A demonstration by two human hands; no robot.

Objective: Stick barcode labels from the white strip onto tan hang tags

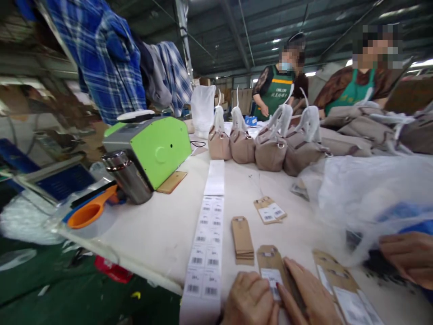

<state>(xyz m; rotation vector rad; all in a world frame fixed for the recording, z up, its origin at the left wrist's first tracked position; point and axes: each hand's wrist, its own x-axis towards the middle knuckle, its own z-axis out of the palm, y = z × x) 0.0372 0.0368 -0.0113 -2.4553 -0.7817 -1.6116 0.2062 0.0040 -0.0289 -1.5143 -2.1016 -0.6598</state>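
Note:
My left hand (250,299) is at the bottom edge with its fingers curled, pinching a white barcode sticker (273,279) onto a brown paper tag (269,258). My right hand (313,295) lies beside it, fingers pressed together along the tag's right edge and holding it. A long strip of barcode stickers (207,243) runs down the table just left of my left hand. A small stack of brown tags (242,239) lies above my hands. More labelled tags (341,289) lie right of my right hand.
Another person's hand (407,262) rests on a clear plastic bag (365,194) at the right. Several taupe handbags (270,149) line the table's far side, with two people in green aprons behind them. At the left stand a green machine (155,149), a steel cup (130,180) and an orange scoop (89,212).

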